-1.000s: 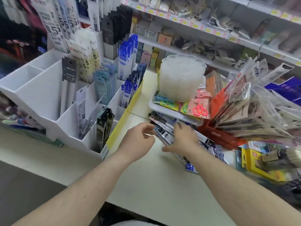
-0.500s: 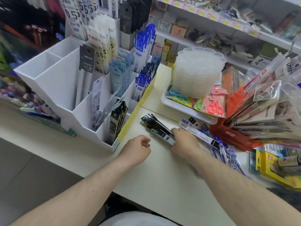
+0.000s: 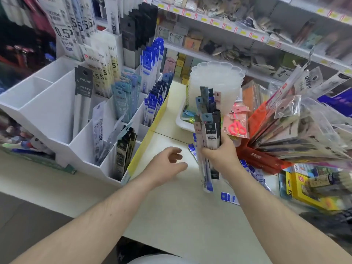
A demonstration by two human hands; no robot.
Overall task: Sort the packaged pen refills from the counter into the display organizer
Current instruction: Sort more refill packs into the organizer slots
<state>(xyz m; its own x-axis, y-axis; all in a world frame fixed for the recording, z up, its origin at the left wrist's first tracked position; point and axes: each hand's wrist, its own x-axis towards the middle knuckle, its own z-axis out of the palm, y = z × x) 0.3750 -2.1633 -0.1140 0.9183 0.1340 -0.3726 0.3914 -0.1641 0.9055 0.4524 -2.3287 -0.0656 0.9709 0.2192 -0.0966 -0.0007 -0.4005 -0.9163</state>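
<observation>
Nearest, two bare forearms reach out over the pale counter. The left hand hovers just above the counter with its fingers loosely curled and nothing in them. Just right of it, the right hand grips a bundle of refill packs around the middle, holding them upright, so their hang-tab ends stand high and their lower ends hang below the fist. More loose packs lie flat on the counter to the right of that hand, partly hidden by the wrist, with one blue-and-white pack lying nearer.

To the left stands the white organizer, stepped in rows, its near compartments holding dark, grey and clear packs and its far ones blue and white packs; two compartments at its left end show only bare white walls. A yellow strip runs along its right side.

Farther right, a white tray carries a stack of clear plastic lids, and a card of pink scissors leans beside it. A fan of bagged goods spreads at the right. Shelves of blurred stock fill the far side.
</observation>
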